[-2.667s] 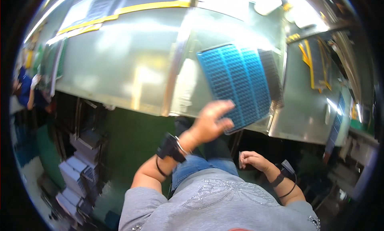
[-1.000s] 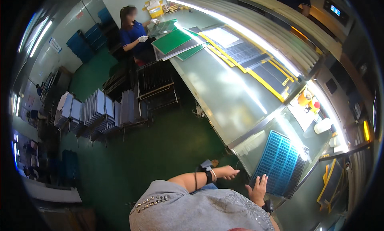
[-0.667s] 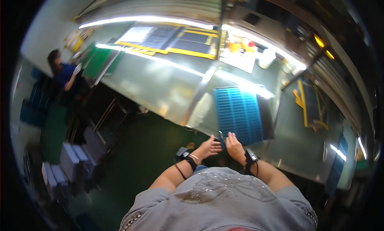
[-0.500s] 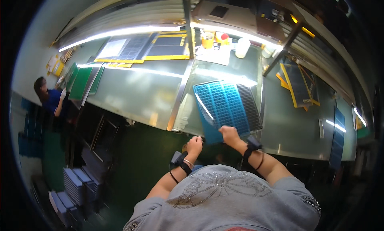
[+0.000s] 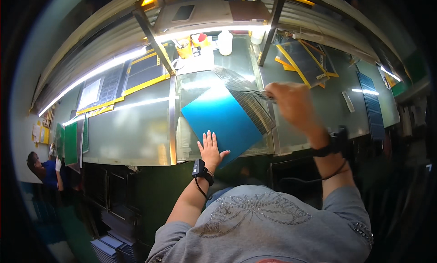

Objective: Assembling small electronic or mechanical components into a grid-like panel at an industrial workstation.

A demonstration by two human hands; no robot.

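**A:** In the head view, what is on the bench in front of the person?

**B:** A smooth, bright blue rectangular sheet (image 5: 221, 122) lies tilted like a diamond on the grey metal workbench (image 5: 132, 131), its near corner reaching the bench's front edge. Over its far right side a dark, see-through grid-patterned sheet (image 5: 248, 97) is lifted and curling up off the blue one.

**A:** And the hands?

**B:** The left hand (image 5: 210, 150) lies flat, fingers spread, palm down on the near corner of the blue sheet; it presses rather than grasps, wrapped around nothing. A black wrist strap sits just behind it. The right hand (image 5: 293, 103) is raised over the bench and blurred; its fingers are pinched shut on the right edge of the grid-patterned sheet, holding that edge up.

**A:** What else is about?

**B:** At the back of the bench stand a white plastic bottle (image 5: 225, 35) and a red-lidded container (image 5: 199, 38), near each other. To the right lie dark panels with yellow borders (image 5: 302, 60), and far right a long blue ribbed strip (image 5: 372, 106). To the left, more yellow-edged dark panels (image 5: 141, 72) rest flat. At the far left edge another person in a blue top (image 5: 45, 169) stands beside green sheets (image 5: 70, 142).
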